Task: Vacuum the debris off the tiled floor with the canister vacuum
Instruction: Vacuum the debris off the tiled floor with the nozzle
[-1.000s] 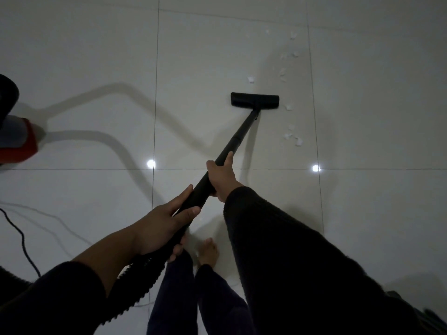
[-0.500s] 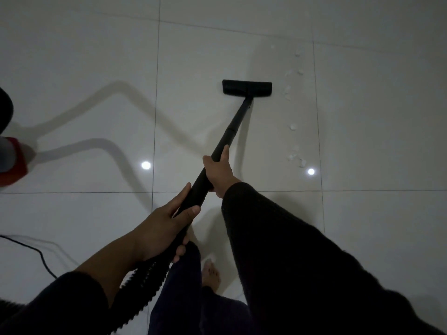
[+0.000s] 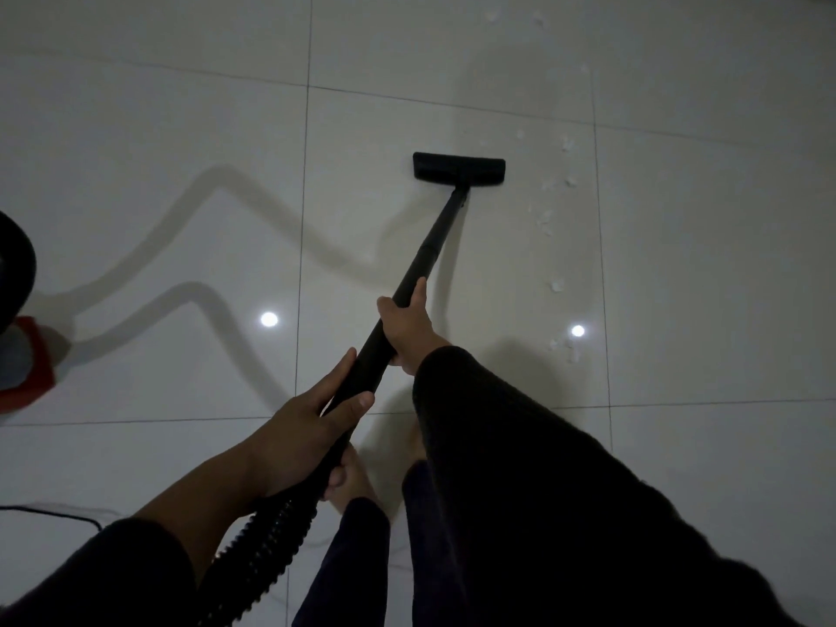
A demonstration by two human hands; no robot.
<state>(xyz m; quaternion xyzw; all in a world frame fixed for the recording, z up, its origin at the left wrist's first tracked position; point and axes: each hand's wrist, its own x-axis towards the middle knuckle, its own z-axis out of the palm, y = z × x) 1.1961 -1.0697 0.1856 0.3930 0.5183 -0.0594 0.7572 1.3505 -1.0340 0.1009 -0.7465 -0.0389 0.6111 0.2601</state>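
I hold a black vacuum wand [image 3: 429, 246] with both hands. My right hand [image 3: 409, 330] grips it mid-shaft; my left hand [image 3: 301, 434] grips lower, just above the ribbed black hose [image 3: 260, 549]. The flat black floor nozzle [image 3: 458, 169] rests on the pale glossy tiled floor [image 3: 181, 142] ahead of me. White debris scraps [image 3: 545, 219] lie scattered in a loose line to the right of the nozzle, with more debris [image 3: 567, 348] near a light reflection and further bits [image 3: 540, 21] at the top edge.
The red and black canister body [image 3: 20, 355] sits at the left edge. A thin black power cord [image 3: 49, 511] runs across the floor at lower left. My bare feet [image 3: 350, 481] and dark trouser legs are below the wand.
The nozzle has slid forward over the tile past a scrap near its front, which is gone from sight. The view has tilted, so the debris line and tile joints sit lower in frame.
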